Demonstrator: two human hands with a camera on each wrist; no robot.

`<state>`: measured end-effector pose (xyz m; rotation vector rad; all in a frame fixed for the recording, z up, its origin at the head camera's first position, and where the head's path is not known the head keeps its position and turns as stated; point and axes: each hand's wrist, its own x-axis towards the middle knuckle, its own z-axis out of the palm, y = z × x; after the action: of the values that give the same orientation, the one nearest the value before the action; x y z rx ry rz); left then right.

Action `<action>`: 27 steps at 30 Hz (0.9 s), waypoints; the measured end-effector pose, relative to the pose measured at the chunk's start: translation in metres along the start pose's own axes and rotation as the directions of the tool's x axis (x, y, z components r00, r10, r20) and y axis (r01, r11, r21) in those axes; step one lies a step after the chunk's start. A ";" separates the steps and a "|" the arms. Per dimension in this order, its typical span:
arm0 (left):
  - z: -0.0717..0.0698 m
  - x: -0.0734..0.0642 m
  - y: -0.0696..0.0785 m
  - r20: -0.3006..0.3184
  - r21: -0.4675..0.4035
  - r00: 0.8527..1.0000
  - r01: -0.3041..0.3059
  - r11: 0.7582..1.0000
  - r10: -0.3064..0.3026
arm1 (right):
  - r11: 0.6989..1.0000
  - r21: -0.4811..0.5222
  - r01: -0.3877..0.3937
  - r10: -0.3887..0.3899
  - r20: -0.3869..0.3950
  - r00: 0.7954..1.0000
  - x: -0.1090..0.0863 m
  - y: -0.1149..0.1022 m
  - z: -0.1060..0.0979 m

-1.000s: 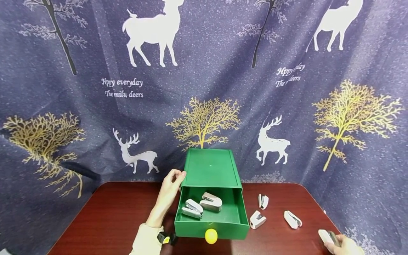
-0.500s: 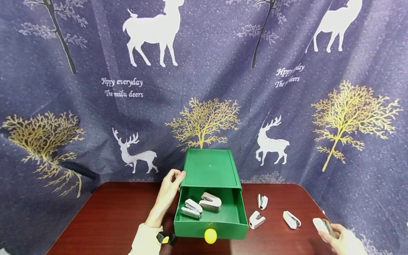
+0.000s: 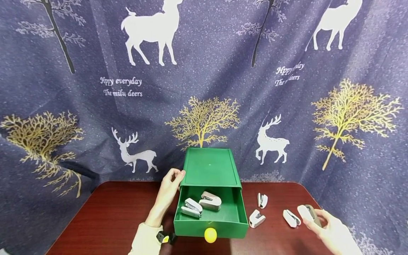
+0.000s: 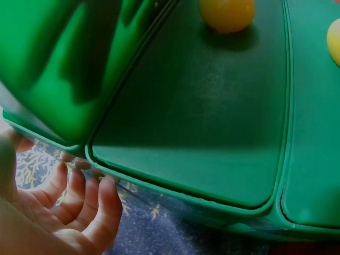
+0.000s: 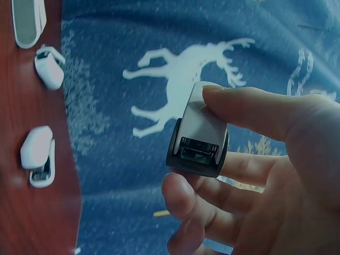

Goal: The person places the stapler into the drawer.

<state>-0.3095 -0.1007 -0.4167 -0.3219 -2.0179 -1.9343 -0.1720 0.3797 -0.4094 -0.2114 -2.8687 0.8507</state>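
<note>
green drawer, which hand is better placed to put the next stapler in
Likely the right hand: it holds a stapler above the table. The left hand touches the green box and holds no stapler.

Drawer box (image 3: 210,166), green, 1: drawer (image 3: 227,229) extended, yellow knob (image 3: 210,235), 2 pale staplers (image 3: 211,202) inside. Worktop (image 3: 111,212), red-brown: 3 white staplers (image 3: 290,218) right of the box. Held stapler (image 3: 305,214), 1: pinched in the right hand's grip (image 3: 331,229). Left hand's grip (image 3: 169,183): at the box's left edge. Backdrop: deer-print cloth (image 3: 223,85).
</note>
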 end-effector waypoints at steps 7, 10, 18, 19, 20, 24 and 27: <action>-0.001 -0.001 0.000 -0.003 0.002 1.000 0.009 1.000 -0.009 | 0.998 -0.029 0.047 -0.048 -0.037 0.998 -0.006 -0.022 0.006; -0.001 -0.002 -0.001 -0.005 0.000 1.000 0.012 1.000 -0.012 | 0.997 -0.036 0.063 -0.065 -0.059 0.996 -0.009 -0.032 0.008; -0.001 -0.001 0.001 -0.003 -0.010 1.000 0.003 1.000 -0.003 | 0.991 -0.047 0.122 -0.128 -0.128 0.984 -0.013 -0.053 0.015; -0.001 -0.001 0.001 -0.002 -0.013 1.000 0.004 1.000 -0.004 | 0.991 -0.047 0.123 -0.128 -0.123 0.984 -0.013 -0.055 0.016; -0.001 -0.002 0.002 -0.002 -0.015 1.000 0.005 1.000 -0.005 | 0.991 -0.045 0.125 -0.129 -0.122 0.984 -0.014 -0.057 0.018; -0.001 -0.002 0.002 0.002 -0.020 1.000 0.011 1.000 -0.011 | 0.986 -0.029 0.164 -0.167 -0.145 0.975 -0.015 -0.063 0.025; 0.000 -0.001 0.002 0.004 -0.016 1.000 0.011 1.000 -0.011 | 0.975 -0.014 0.222 -0.221 -0.182 0.958 -0.016 -0.066 0.030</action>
<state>-0.3076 -0.1010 -0.4158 -0.3193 -2.0121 -1.9589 -0.1676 0.3060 -0.3995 0.0326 -2.6550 0.7557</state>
